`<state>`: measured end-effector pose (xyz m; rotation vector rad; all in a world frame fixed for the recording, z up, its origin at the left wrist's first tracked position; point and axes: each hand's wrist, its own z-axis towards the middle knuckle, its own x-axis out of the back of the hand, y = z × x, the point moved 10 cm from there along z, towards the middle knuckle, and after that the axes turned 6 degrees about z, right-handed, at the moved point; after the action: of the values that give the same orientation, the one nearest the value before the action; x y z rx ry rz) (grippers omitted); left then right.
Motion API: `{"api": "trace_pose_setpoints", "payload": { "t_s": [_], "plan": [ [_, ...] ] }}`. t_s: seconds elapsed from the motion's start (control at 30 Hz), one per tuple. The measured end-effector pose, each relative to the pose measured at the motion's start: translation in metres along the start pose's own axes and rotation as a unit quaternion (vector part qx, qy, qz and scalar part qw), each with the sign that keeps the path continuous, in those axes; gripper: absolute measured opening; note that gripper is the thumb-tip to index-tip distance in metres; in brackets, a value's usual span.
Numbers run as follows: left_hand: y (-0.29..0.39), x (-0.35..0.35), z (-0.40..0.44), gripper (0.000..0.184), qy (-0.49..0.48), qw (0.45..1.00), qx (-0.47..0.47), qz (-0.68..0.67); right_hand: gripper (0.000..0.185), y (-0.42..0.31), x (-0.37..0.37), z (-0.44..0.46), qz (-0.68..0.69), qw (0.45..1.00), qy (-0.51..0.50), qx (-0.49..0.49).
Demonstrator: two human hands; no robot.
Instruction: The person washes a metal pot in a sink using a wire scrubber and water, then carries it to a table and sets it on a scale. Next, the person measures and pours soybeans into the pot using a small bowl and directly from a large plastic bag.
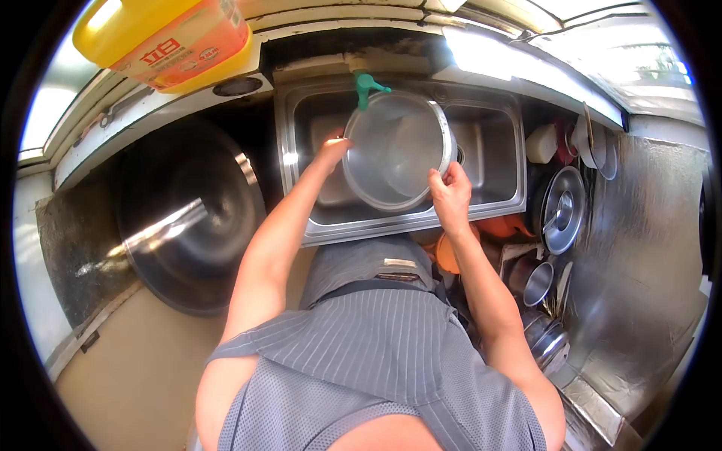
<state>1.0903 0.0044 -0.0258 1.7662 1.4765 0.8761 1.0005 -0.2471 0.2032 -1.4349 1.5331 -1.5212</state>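
Observation:
A large round metal pot (395,154) is held over the double-basin steel sink (402,225), its open mouth facing up toward me. My left hand (331,152) grips its left rim, with the fingers mostly hidden behind the wall. On the right side, my right hand (451,189) is closed on the rim, thumb and fingers pinching the edge. A green tap (366,86) sits at the far rim of the pot, its spout over the opening. Whether water runs from it I cannot tell.
A big dark wok (195,218) stands left of the sink. A yellow jug (169,45) rests on the ledge at upper left. To the right are a metal basin (564,210), a small pot (537,282), stacked bowls (590,143) and an orange item (448,254) beneath the sink edge.

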Motion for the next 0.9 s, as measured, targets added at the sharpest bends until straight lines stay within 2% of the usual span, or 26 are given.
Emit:
{"api": "trace_pose_setpoints", "payload": {
  "t_s": [0.03, 0.1, 0.17, 0.2, 0.23, 0.3, 0.33, 0.43, 0.47, 0.5, 0.57, 0.6, 0.63, 0.67, 0.7, 0.73, 0.77, 0.8, 0.87, 0.9],
  "plan": [
    [0.006, -0.003, 0.007, 0.038, -0.02, 0.999, -0.027, -0.018, 0.029, -0.003, 0.002, -0.003, -0.029, 0.999, 0.013, 0.029],
    [0.015, -0.007, 0.006, 0.039, -0.043, 0.997, -0.05, -0.035, 0.031, 0.001, 0.004, -0.011, -0.035, 0.999, 0.02, 0.028],
    [0.031, -0.013, 0.0, 0.037, -0.089, 0.984, 0.016, -0.154, 0.032, 0.007, -0.001, -0.018, -0.006, 1.0, -0.009, 0.003],
    [0.019, -0.013, 0.014, 0.033, -0.074, 0.981, 0.043, -0.177, 0.031, 0.01, -0.004, -0.022, 0.017, 0.999, -0.026, -0.012],
    [0.016, -0.013, 0.02, 0.033, -0.077, 0.981, 0.041, -0.175, 0.031, 0.013, -0.002, -0.024, 0.017, 1.0, -0.023, -0.011],
    [0.011, -0.016, 0.03, 0.029, -0.079, 0.953, 0.061, -0.286, 0.027, 0.017, -0.008, -0.03, 0.027, 0.998, -0.06, 0.001],
    [0.012, -0.016, 0.035, 0.029, -0.082, 0.953, 0.062, -0.283, 0.024, 0.019, -0.008, -0.033, 0.082, 0.995, -0.062, -0.011],
    [0.019, -0.025, 0.037, 0.031, -0.113, 0.94, 0.098, -0.305, 0.024, 0.015, 0.008, -0.038, 0.107, 0.994, -0.026, -0.022],
    [0.034, -0.034, 0.037, 0.032, -0.157, 0.932, 0.07, -0.319, 0.025, 0.015, 0.014, -0.041, 0.133, 0.99, -0.014, -0.039],
    [0.052, -0.043, 0.031, 0.033, -0.201, 0.92, 0.043, -0.333, 0.025, 0.017, 0.02, -0.043, 0.133, 0.99, -0.013, -0.043],
    [0.051, -0.046, 0.04, 0.033, -0.184, 0.922, 0.057, -0.336, 0.026, 0.017, 0.036, -0.047, 0.088, 0.996, -0.012, -0.02],
    [0.049, -0.046, 0.048, 0.03, -0.192, 0.963, 0.021, -0.19, 0.027, 0.01, 0.043, -0.049, 0.039, 0.999, -0.003, -0.006],
    [0.052, -0.047, 0.051, 0.027, -0.197, 0.979, -0.017, -0.038, 0.027, -0.001, 0.044, -0.053, 0.038, 0.999, -0.003, -0.009],
    [0.045, -0.038, 0.059, 0.024, -0.142, 0.989, 0.019, 0.033, 0.028, -0.019, 0.046, -0.057, -0.006, 1.0, 0.002, 0.003],
    [0.03, -0.037, 0.07, 0.024, -0.143, 0.989, 0.021, 0.033, 0.029, -0.028, 0.048, -0.061, -0.05, 0.999, 0.007, 0.015],
    [0.018, -0.017, 0.09, 0.023, -0.059, 0.987, -0.045, 0.141, 0.03, -0.031, 0.049, -0.064, -0.068, 0.997, 0.009, 0.036],
    [0.019, 0.002, 0.098, 0.023, 0.027, 0.962, -0.112, 0.246, 0.03, -0.036, 0.049, -0.066, -0.068, 0.997, 0.009, 0.036],
    [0.017, 0.01, 0.097, 0.023, 0.028, 0.962, -0.111, 0.246, 0.029, -0.046, 0.043, -0.07, -0.108, 0.993, -0.011, 0.042],
    [0.036, 0.036, 0.087, 0.022, 0.084, 0.96, -0.195, 0.182, 0.03, -0.062, 0.03, -0.079, -0.173, 0.982, -0.038, 0.064],
    [0.041, 0.045, 0.085, 0.022, 0.086, 0.96, -0.195, 0.183, 0.03, -0.064, 0.026, -0.08, -0.171, 0.982, -0.039, 0.066]
  ]
}}
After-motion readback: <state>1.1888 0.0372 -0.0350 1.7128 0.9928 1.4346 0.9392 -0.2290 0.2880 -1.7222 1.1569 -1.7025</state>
